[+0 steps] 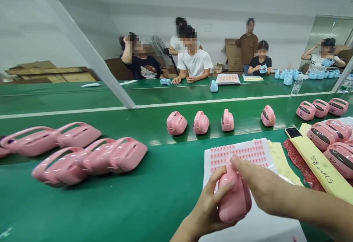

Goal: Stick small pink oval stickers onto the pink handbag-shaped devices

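A glossy pink plastic device with a carry handle point(233, 207) is upright over the front of the table. My left hand point(206, 207) wraps round it from the left, fingers and thumb closed on its side. My right hand point(263, 187) presses against the right side and top of the handle, a fingertip at the upper end; its other fingers are partly hidden behind the device. Beneath both hands lies a white sheet point(264, 221) carrying rows of small pink-red stickers point(220, 157). Pale yellow papers point(281, 157) stick out at the sheet's right.
Pink devices lie in overlapping rows at left point(127, 155), and several stand spaced along the green belt point(149, 128). More pink devices point(321, 135), a phone point(293, 132) and a yellow card strip point(322, 163) are at right. People sit opposite with light-blue devices point(287, 78).
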`<control>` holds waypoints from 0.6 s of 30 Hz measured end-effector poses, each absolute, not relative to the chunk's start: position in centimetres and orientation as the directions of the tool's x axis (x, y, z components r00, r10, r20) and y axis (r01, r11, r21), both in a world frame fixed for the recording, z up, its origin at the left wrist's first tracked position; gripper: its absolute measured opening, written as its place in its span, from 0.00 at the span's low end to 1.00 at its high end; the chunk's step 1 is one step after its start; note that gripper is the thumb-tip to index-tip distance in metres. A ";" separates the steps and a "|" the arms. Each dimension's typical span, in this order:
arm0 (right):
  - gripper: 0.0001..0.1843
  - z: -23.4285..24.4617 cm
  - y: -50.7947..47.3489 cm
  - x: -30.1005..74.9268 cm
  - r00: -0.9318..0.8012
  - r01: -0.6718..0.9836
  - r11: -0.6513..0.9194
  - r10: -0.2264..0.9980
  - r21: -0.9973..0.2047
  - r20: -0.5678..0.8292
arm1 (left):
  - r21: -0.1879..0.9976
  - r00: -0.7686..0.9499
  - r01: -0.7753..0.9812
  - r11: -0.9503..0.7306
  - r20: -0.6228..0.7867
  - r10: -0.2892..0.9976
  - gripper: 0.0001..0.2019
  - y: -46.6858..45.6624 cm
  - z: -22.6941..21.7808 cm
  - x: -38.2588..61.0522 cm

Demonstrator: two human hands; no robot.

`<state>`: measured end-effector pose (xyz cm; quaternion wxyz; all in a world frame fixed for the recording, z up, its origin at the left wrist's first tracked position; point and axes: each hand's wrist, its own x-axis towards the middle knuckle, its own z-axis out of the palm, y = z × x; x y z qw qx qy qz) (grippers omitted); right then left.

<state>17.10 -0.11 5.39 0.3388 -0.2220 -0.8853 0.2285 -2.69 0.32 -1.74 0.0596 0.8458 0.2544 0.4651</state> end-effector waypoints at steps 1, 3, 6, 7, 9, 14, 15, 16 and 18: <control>0.36 5.4 0.5 17.3 -0.666 0.218 0.746 0.585 -0.629 0.462 | 0.336 0.441 0.373 -0.865 0.756 0.484 0.48 0.3 -2.1 -2.7; 0.34 5.1 2.2 17.7 -0.635 0.189 0.641 0.657 -0.744 0.406 | 0.334 0.453 0.385 -0.860 0.743 0.492 0.49 0.3 -2.9 -2.8; 0.34 3.1 4.9 17.9 -0.618 0.144 0.506 0.717 -0.850 0.322 | 0.341 0.477 0.394 -0.853 0.717 0.507 0.52 0.0 -3.8 -2.4; 0.33 2.2 5.6 17.8 -0.638 0.127 0.437 0.723 -0.890 0.264 | 0.350 0.472 0.381 -0.856 0.723 0.505 0.53 -0.1 -3.9 -2.1; 0.32 0.4 6.5 17.5 -0.653 0.093 0.266 0.744 -0.959 0.143 | 0.387 0.442 0.350 -0.853 0.734 0.515 0.52 -0.3 -3.6 -1.4; 0.32 -1.7 6.6 17.3 -0.511 0.001 -0.008 0.859 -1.000 -0.008 | 0.511 0.370 0.284 -0.811 0.722 0.585 0.46 -0.2 -2.6 -0.2; 0.32 -1.8 6.4 17.4 -0.495 -0.013 -0.039 0.868 -0.999 -0.027 | 0.525 0.353 0.258 -0.811 0.730 0.584 0.46 0.0 -2.7 -0.1; 0.32 -1.9 6.3 17.6 -0.481 -0.026 -0.067 0.876 -0.997 -0.046 | 0.536 0.337 0.230 -0.812 0.740 0.583 0.46 0.2 -2.8 0.0; 0.31 -2.3 6.1 17.8 -0.459 -0.050 -0.117 0.885 -0.992 -0.081 | 0.558 0.309 0.187 -0.808 0.748 0.588 0.44 0.5 -3.3 0.1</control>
